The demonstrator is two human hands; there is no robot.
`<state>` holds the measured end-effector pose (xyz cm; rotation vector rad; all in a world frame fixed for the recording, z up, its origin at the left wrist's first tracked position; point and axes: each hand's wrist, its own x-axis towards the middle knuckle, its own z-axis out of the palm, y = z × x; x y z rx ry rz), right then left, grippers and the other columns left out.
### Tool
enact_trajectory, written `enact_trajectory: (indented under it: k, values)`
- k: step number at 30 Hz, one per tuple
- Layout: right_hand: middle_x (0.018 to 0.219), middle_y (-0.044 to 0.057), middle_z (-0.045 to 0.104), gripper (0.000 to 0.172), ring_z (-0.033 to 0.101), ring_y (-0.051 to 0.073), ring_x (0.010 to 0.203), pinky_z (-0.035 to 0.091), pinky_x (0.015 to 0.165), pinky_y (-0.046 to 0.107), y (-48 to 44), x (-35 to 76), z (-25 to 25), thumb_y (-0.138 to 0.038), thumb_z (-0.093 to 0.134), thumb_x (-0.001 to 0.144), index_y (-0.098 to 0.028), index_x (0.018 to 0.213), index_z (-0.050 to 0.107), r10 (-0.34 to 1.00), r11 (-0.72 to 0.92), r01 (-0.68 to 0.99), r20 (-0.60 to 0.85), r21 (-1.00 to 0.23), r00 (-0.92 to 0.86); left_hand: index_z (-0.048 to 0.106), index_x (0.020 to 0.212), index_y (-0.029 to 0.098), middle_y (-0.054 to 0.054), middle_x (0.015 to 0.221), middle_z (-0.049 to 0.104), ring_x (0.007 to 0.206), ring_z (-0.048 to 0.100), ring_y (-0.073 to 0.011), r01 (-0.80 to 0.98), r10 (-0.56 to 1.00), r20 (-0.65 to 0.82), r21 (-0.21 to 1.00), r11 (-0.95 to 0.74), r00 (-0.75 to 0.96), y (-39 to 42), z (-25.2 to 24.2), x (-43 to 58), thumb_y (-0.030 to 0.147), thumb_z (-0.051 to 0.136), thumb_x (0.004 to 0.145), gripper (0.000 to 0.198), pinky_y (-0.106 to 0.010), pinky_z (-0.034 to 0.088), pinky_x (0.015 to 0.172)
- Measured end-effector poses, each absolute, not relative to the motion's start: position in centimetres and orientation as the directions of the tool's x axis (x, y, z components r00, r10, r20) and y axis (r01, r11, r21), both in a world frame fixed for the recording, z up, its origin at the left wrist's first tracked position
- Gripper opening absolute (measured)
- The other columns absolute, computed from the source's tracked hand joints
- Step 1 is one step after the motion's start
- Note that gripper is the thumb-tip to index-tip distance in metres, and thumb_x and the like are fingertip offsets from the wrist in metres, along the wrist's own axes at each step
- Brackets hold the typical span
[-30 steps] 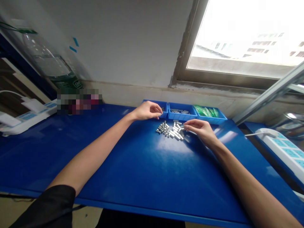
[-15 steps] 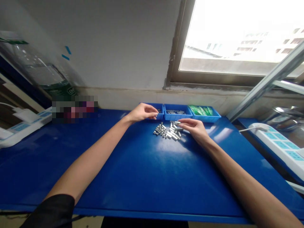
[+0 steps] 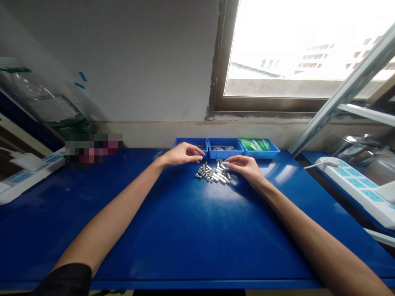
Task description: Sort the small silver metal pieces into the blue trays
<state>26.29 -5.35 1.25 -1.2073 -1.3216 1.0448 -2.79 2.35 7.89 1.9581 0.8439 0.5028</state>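
My left hand (image 3: 184, 154) is in front of the left blue bin (image 3: 178, 142), thumb and forefinger pinched on a small metal piece (image 3: 201, 158), its exact kind too small to make out. My right hand (image 3: 246, 167) is closed at the right side of the metal parts, its fingertips pinching a small metal cylinder (image 3: 226, 163) partly hidden by the fingers. Between the hands lies a pile of small screws (image 3: 203, 172), with several shiny metal cylinders (image 3: 220, 177) directly to their right on the blue table (image 3: 185, 230).
The middle blue bin (image 3: 226, 155) holds grey metal parts; the right blue bin (image 3: 265, 155) holds green packets (image 3: 254, 144). Power strips (image 3: 354, 181) lie at both sides. A large plastic bottle (image 3: 52, 102) stands at left, a metal frame (image 3: 333, 98) at right.
My left hand has come down from the left bin's edge toward the pile. My right hand stays by the cylinders, its fingertips slightly lower over them. The view has shifted a little.
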Motion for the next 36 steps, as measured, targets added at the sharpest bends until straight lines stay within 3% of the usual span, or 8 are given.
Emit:
enact_trajectory:
  k: [3,7,13,18,22,27,31,36]
  values:
    - [0.099,0.011,0.083,0.046,0.079,0.032,0.096,0.063,0.095,0.049,-5.2,26.3,1.1,-0.050,0.093,0.066,-0.019,0.097,0.080,0.991,0.131,0.095,0.133,-0.987,0.011,0.078,0.114,0.015,-0.009,0.099,0.080,0.090,0.075,-0.0194,0.446,0.623,-0.070,0.760,-0.472,0.779,1.6,8.3,-2.7,0.045,0.080,0.081,0.045,-0.023,0.055,0.077]
    - [0.130,0.012,0.075,0.060,0.068,0.035,0.128,0.055,0.110,0.051,-4.9,26.3,0.9,-0.045,0.093,0.069,-0.023,0.122,0.075,0.976,0.216,-0.030,0.216,-0.976,0.001,0.077,0.099,0.016,-0.005,0.088,0.076,0.080,0.071,-0.0165,0.523,0.600,-0.119,0.638,-0.565,0.791,0.9,8.5,-2.4,0.044,0.085,0.074,0.039,-0.020,0.048,0.066]
    - [0.153,0.010,0.059,0.075,0.053,0.034,0.145,0.045,0.121,0.051,-4.9,26.0,1.2,-0.047,0.090,0.073,-0.026,0.140,0.065,0.950,0.311,-0.010,0.311,-0.950,-0.009,0.074,0.087,0.016,-0.002,0.079,0.073,0.073,0.068,-0.0151,0.540,0.551,-0.194,0.609,-0.581,0.812,1.0,8.1,-2.5,0.035,0.089,0.069,0.029,-0.020,0.045,0.062]
    - [0.123,0.011,0.077,0.047,0.074,0.030,0.113,0.058,0.103,0.047,-5.5,26.3,2.0,-0.048,0.081,0.081,-0.022,0.119,0.075,0.932,0.343,0.291,0.362,-0.893,0.011,0.079,0.086,0.015,-0.003,0.078,0.075,0.072,0.069,-0.0145,0.515,0.541,-0.168,0.619,-0.593,0.824,1.2,7.7,-2.6,0.028,0.083,0.076,0.017,-0.019,0.045,0.062]
    - [0.110,0.009,0.079,0.031,0.074,0.026,0.096,0.060,0.087,0.042,-5.8,27.1,2.0,-0.045,0.071,0.087,-0.022,0.107,0.078,0.904,0.367,0.559,0.427,-0.744,-0.026,0.080,0.086,0.015,-0.004,0.080,0.077,0.072,0.071,-0.0145,0.521,0.550,-0.158,0.605,-0.602,0.820,1.3,7.8,-2.8,0.024,0.081,0.078,0.012,-0.019,0.047,0.063]
    - [0.098,0.010,0.078,0.028,0.072,0.025,0.087,0.056,0.076,0.038,-5.7,27.9,1.6,-0.041,0.066,0.089,-0.020,0.103,0.078,0.886,0.408,0.656,0.450,-0.635,-0.115,0.078,0.089,0.014,-0.006,0.083,0.078,0.074,0.073,-0.0150,0.514,0.568,-0.133,0.623,-0.590,0.812,1.4,8.3,-3.2,0.024,0.078,0.080,0.014,-0.019,0.050,0.064]
    - [0.098,0.009,0.075,0.028,0.068,0.023,0.082,0.054,0.074,0.038,-5.6,28.3,1.4,-0.043,0.067,0.089,-0.021,0.103,0.079,0.874,0.439,0.732,0.436,-0.521,-0.215,0.075,0.093,0.013,-0.007,0.081,0.079,0.075,0.075,-0.0167,0.460,0.588,-0.091,0.722,-0.517,0.804,1.6,8.4,-3.2,0.027,0.077,0.081,0.018,-0.020,0.053,0.066]
    - [0.094,0.009,0.074,0.030,0.064,0.020,0.072,0.053,0.071,0.036,-5.7,28.1,1.5,-0.045,0.064,0.093,-0.020,0.099,0.080,0.887,0.424,0.746,0.400,-0.513,-0.230,0.074,0.095,0.010,-0.010,0.080,0.079,0.076,0.077,-0.0185,0.342,0.699,0.028,0.858,-0.384,0.714,2.2,8.0,-3.1,0.026,0.079,0.081,0.022,-0.023,0.056,0.069]
